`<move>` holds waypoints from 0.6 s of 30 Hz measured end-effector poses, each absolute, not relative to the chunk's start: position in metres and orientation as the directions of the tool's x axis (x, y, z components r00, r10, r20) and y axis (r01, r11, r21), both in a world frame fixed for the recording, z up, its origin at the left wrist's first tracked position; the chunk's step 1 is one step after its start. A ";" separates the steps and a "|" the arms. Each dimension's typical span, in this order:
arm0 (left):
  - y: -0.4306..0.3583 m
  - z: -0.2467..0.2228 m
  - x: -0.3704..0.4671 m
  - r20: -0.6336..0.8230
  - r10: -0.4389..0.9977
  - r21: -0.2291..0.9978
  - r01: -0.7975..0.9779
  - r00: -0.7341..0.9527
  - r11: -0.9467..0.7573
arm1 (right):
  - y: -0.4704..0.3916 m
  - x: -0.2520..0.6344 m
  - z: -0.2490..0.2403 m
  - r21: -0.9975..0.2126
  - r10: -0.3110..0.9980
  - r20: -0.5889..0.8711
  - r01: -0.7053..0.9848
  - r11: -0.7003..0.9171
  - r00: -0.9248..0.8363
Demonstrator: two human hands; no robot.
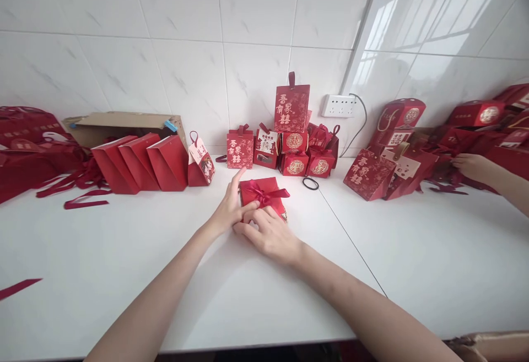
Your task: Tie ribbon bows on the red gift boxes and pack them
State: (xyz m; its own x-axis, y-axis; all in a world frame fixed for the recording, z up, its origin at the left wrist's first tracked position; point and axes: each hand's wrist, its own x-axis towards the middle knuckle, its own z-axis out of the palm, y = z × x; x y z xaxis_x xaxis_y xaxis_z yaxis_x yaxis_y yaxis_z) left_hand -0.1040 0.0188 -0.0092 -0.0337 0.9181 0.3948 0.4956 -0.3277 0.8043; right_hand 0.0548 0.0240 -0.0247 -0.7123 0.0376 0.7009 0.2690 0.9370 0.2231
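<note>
A bare left arm point(161, 290) and a bare right arm point(355, 301) are closest, coming up from the bottom and reaching over the white bench point(248, 312). Between the two hands is a red box point(262, 183), sitting flat on the bench, in the middle. A shiny dark red bow point(264, 194) is on top of it.

The left grip point(228, 207) is spread out against the left side of the box. One finger points up along the edge and the thumb touches near the bow. The right grip point(270, 235) has bent fingers by the front of the box, just below the bow. I cannot tell if they are pinching anything.

Behind the box, little red boxes point(295, 163) are piled by the tiled wall point(185, 75), with a red bag point(291, 108) with white writing on top. A black ring point(311, 183) lies near the pile. A white socket strip point(339, 106) is on the wall.

To the left, three red bags point(167, 166) lean in a row in front of a cardboard box point(124, 121). A strip of ribbon point(20, 288) lies near the bench's left edge. Far right, another person's hand point(471, 166) is at a big red heap point(475, 114).
</note>
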 end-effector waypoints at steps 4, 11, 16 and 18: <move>0.019 0.004 -0.107 0.316 0.949 0.768 0.591 -0.018 -0.245 | 0.028 0.049 -0.029 0.224 0.082 0.710 0.335 0.915 -0.699; 0.021 0.011 -0.094 0.561 0.826 0.621 0.687 -0.052 -0.378 | 0.031 0.053 -0.031 0.148 0.032 0.738 0.209 0.967 -0.674; 0.018 0.016 -0.097 0.527 0.828 0.496 0.722 0.193 -0.483 | 0.028 0.054 -0.030 0.095 0.013 0.724 0.119 0.988 -0.689; 0.017 0.017 -0.099 0.478 0.850 0.493 0.733 0.222 -0.469 | 0.027 0.055 -0.029 0.072 0.021 0.716 0.104 0.992 -0.698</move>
State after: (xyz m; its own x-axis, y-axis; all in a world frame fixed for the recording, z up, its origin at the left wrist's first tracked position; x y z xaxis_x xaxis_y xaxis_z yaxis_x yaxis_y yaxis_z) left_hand -0.0994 0.0168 0.0170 0.2221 0.8500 0.4777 0.7331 -0.4686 0.4929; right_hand 0.0546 0.0275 -0.0285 -0.6980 0.0211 0.7158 0.1039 0.9920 0.0722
